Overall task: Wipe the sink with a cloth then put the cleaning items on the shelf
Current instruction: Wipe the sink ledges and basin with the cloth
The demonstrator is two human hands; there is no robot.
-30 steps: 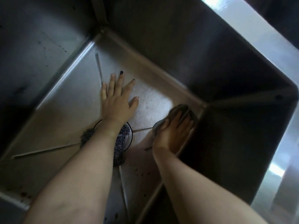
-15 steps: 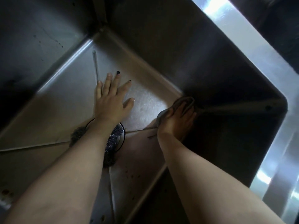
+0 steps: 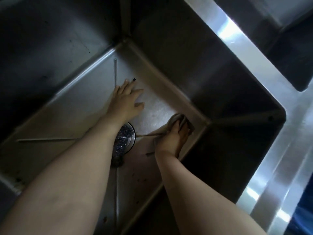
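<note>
I look down into a deep steel sink (image 3: 71, 92). My right hand (image 3: 174, 138) presses a grey cloth (image 3: 176, 118) flat against the sink floor, close to the right-hand corner where floor and wall meet. My left hand (image 3: 126, 99) lies flat on the sink floor with fingers spread, holding nothing, just beyond the round drain (image 3: 126, 138). Dark scraps fill the drain strainer, which my left forearm partly covers.
Steep dark walls enclose the basin on all sides. The bright steel rim (image 3: 264, 68) runs along the right, with a second basin (image 3: 291, 53) beyond it. Small brown specks (image 3: 140, 180) dot the near sink floor.
My right hand has slid the cloth along the floor by the right wall toward the corner. My left hand stays flat on the floor, its fingers drawn closer together.
</note>
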